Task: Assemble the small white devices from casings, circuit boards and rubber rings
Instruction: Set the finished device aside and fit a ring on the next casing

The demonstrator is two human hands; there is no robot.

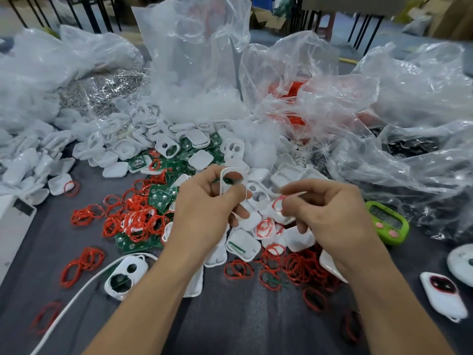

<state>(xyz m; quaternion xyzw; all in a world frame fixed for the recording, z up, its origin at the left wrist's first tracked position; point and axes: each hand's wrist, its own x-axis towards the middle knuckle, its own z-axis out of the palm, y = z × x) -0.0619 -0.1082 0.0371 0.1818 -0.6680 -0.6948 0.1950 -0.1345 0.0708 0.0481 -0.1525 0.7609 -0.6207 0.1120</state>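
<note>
Dark grey worktop (243, 316) is lying under a sprawl of parts. Above its middle, the left hand (204, 208) is gripping a white casing (231, 180) upright, green showing through its opening. Just beside it, the right hand (325, 211) is pinching a red rubber ring (277, 202). Green circuit boards (160, 198), loose red rings (133, 221) and spare casings (122, 149) are heaping around them. Clear plastic bags (194, 60) are rising behind, and a green timer (386, 221) is sitting rightward, its display too blurred to read.

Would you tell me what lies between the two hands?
Head view: loose white casings; left hand grips a casing, right hand pinches a red ring.
</note>
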